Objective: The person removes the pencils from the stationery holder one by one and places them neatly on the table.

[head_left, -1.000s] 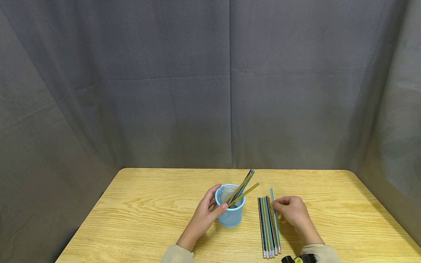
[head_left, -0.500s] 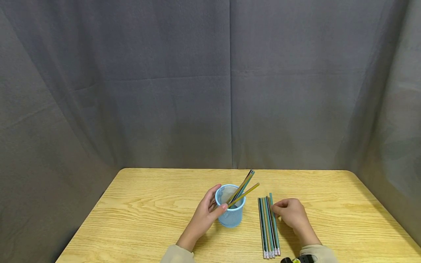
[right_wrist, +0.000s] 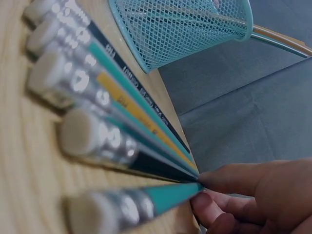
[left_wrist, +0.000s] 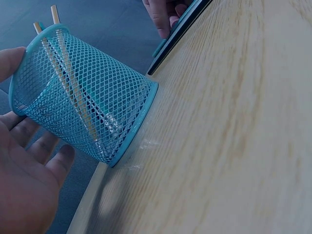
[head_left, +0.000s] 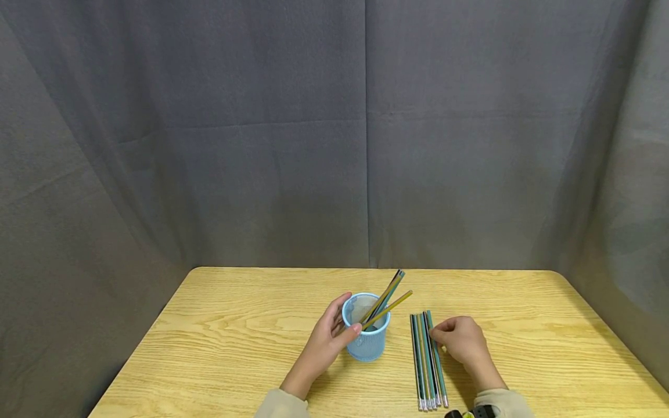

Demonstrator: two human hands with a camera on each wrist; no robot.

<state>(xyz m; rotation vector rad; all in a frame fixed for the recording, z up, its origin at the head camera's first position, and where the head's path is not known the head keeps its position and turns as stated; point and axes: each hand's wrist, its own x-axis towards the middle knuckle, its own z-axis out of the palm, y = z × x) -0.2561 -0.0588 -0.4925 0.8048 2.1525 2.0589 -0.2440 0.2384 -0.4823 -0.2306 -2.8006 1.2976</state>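
Observation:
My left hand [head_left: 324, 351] holds a light blue mesh pencil cup [head_left: 367, 346], thumb at the rim and fingers around the far left side. Several pencils [head_left: 385, 299] lean to the right inside the cup, among them a yellow one apart from the others. To its right, my right hand [head_left: 461, 342] pinches a green pencil [right_wrist: 170, 196] between thumb and fingers. That pencil lies at the right end of a row of green, black and yellow pencils [head_left: 424, 366], eraser ends towards me. In the right wrist view, its eraser end stands slightly apart from the row.
The wooden table [head_left: 235, 337] carries the cup and the row. Grey curtains [head_left: 272, 174] hang behind it and at both sides. A dark wrist strap [head_left: 483, 411] shows at my right sleeve.
My right hand has shifted slightly left and nearer to me. The green pencil has slid towards me, its far end now against the row. The left hand and cup have stayed put.

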